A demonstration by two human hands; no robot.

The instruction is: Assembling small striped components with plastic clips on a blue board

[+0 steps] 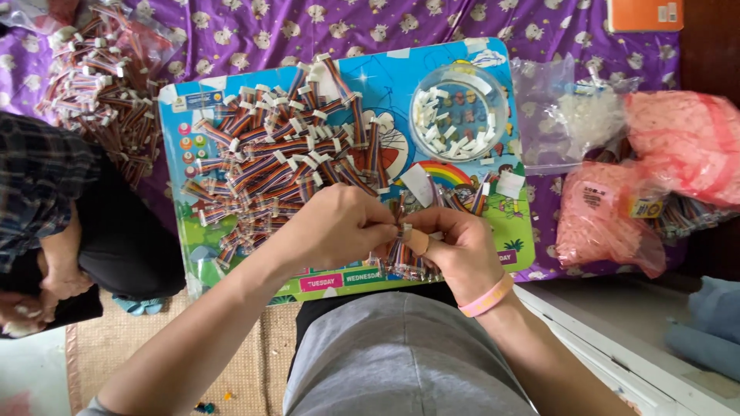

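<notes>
both hands, left hand (pixel 335 227) and right hand (pixel 455 250), pinch a light, floppy ribbon cable (pixel 402 223) at six o'clock, fingers clamped near its connector.

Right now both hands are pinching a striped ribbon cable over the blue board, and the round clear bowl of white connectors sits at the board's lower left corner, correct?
Not quite. The head view shows the clear bowl at the blue board's upper right corner, not lower left. The left hand and right hand do pinch a striped ribbon cable over it.
</notes>
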